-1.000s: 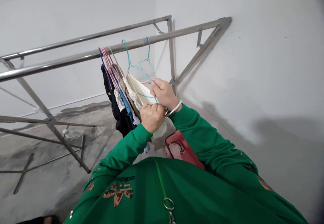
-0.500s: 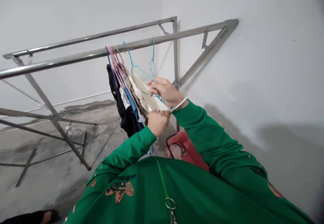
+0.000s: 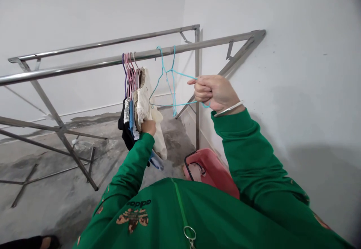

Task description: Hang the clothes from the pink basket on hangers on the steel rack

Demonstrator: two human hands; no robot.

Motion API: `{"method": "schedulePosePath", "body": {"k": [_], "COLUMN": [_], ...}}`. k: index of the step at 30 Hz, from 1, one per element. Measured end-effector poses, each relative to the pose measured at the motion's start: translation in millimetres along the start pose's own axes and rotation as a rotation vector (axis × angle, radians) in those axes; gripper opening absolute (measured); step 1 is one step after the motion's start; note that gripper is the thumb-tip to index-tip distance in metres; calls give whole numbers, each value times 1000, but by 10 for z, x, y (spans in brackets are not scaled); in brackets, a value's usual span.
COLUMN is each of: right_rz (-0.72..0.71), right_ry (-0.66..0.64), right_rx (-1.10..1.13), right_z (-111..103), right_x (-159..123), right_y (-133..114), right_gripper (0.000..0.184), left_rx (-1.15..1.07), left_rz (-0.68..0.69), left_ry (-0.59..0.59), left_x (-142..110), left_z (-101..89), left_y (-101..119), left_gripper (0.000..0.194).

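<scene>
My right hand (image 3: 216, 91) is closed around one end of a light blue hanger (image 3: 184, 75), which hooks over the rack's front rail and carries no garment. A second blue hanger (image 3: 174, 91) hangs beside it, seen nearly edge-on. Lower and to the left, my left hand (image 3: 149, 127) is closed on a cream garment (image 3: 160, 142) at the near end of the hanging clothes. Its fingertips are partly hidden by the cloth. Pink and purple hangers (image 3: 124, 72) hold black, blue, white and tan clothes close together.
The metal drying rack (image 3: 93, 64) spans the view, its legs crossing at the left. A red basket (image 3: 217, 174) with pale pink cloth inside stands on the concrete floor below. White walls rise behind and at the right. A person's foot (image 3: 52, 241) shows at bottom left.
The cream garment has come off the blue hanger and moved left with my left hand. My right hand has drawn the hanger's end to the right, and the hanger's hook has slid right along the rail.
</scene>
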State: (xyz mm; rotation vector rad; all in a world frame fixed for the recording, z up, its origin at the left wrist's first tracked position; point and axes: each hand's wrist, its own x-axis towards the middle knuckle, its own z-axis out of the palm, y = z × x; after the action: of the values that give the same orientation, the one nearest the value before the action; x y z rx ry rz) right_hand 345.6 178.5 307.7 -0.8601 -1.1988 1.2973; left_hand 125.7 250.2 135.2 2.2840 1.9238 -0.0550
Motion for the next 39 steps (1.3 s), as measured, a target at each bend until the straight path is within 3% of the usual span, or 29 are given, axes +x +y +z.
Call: {"method": "schedulePosePath", "body": {"k": [4,7,10,14,20,24,28,30,31,34,36,37,39], "right_rz": [-48,-78,-145,-217,-312,-358,-466,-495,-475,-245,-31,54,209], "right_ry": [43,62,128,262,486,616,747,677,567,63,-170,-195,-97], "right_rx": [-15,-13,-28,-29,-137,-374,-803,-980,-1017,-877,-691,-624,-465], "right_z": [-10,52,124,51,-461,-923,-1304,-1351,-1319,-1016,-729,-607,-475], "right_x": [47,90,131,158,219,340,200,-74,-258,-888,-1273,-1429,-1654], "right_y": [58,263,509,790,1018,1108,1126,1186,1258,1670,2039,2212,2459], "right_gripper": [6,9,14,20,22,20,39,55,63,76,71,66,58], "left_rx": [-275,-505,-696,-874,-1028,-1027,-1055,-1089,-1119,-1237,-1283,-1281,-1219], "left_rz": [71,184,276,387,590,668,693,673,652,581,561,569,639], "left_ry": [-125,-232,-322,-387,-365,-313,-240,-190,-159,-64,-23,-25,-82], "left_x": [-48,-303,-603,-870,-1051,-1122,-1150,-1158,-1162,-1171,-1175,-1176,-1176], "left_z": [357,671,837,760,508,375,227,163,141,126,157,179,221], "left_y": [-7,105,214,273,322,430,564,628,658,748,811,841,886], "left_gripper": [12,21,29,37,50,52,49,46,46,45,44,43,41]}}
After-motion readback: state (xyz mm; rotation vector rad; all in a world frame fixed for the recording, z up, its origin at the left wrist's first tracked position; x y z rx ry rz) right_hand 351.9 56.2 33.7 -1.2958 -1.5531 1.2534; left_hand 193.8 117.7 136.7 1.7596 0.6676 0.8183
